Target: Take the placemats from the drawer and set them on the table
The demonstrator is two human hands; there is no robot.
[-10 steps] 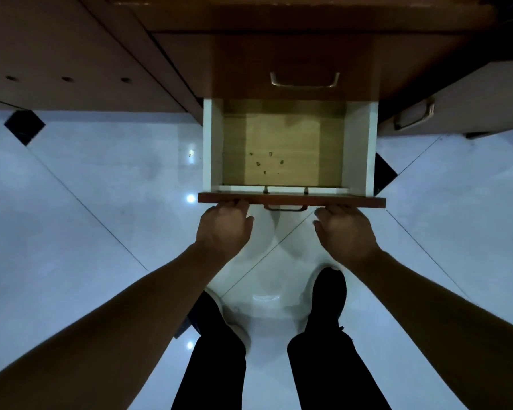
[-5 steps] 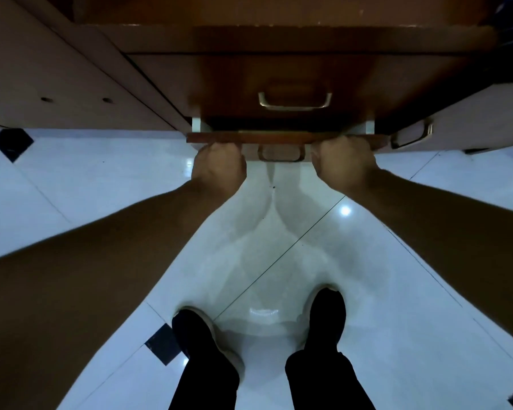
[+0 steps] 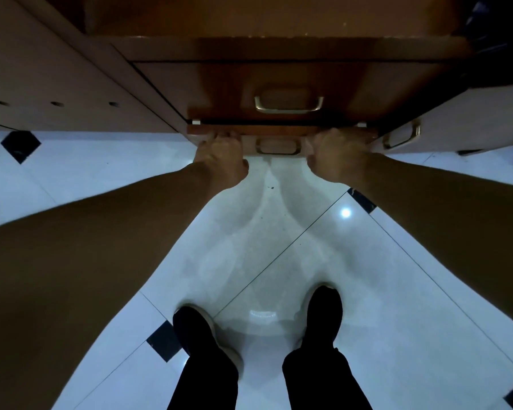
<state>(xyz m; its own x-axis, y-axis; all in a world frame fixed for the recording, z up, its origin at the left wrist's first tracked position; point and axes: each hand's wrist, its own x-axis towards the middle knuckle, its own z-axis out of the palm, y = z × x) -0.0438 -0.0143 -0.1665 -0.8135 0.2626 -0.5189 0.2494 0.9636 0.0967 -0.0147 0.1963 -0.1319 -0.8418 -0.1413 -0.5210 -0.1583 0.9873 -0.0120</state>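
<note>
While almost shut, drawer (image 3: 282, 132) under hands (image 3: 282, 161)

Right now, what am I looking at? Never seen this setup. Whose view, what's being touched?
No machine here: a camera worn on a person's head looks down at their own bare arms and the floor. Both hands press against the front panel of the lower brown wooden drawer, which is almost shut; the left hand and right hand sit either side of its metal handle. Above it is another brown drawer with a metal handle. Below are glossy white floor tiles and the person's dark shoes. No placemats are visible, and neither hand holds anything.
</note>
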